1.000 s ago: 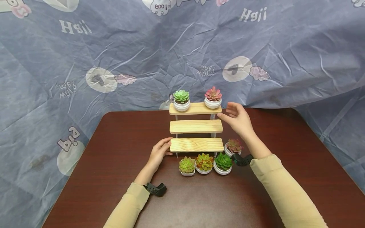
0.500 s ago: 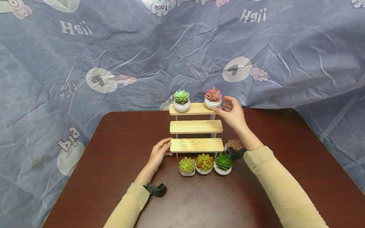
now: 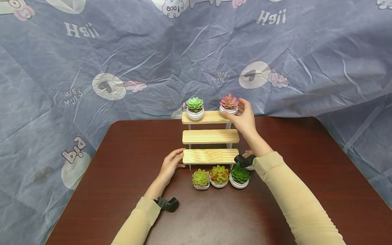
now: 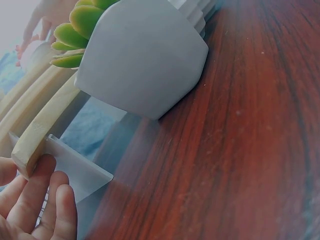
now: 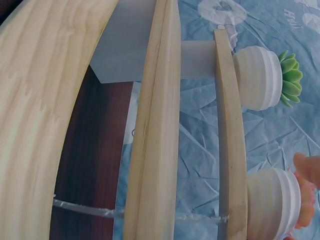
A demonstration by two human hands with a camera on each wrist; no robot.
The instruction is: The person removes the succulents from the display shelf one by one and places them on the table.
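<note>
1. At five o'clock from the wooden stand [image 3: 211,136], the dark green succulent [image 3: 240,176] shows just beside the right wristband [image 3: 245,160]; a downward knock might topple it.
2. At eight o'clock, the left hand [image 3: 169,163] pinches the end of the bottom shelf [image 3: 211,156]; tugging could skew the stand.
3. At one o'clock on the top shelf [image 3: 210,117], the right hand [image 3: 245,119] curls round the potted pink succulent [image 3: 229,102], firmness unclear; a lopsided squeeze could tip it off.

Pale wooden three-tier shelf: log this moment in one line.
left hand: grips bottom tier, left end | right hand: curled about round white pot with pink succulent, top tier right | white-potted green succulent: top tier left
</note>
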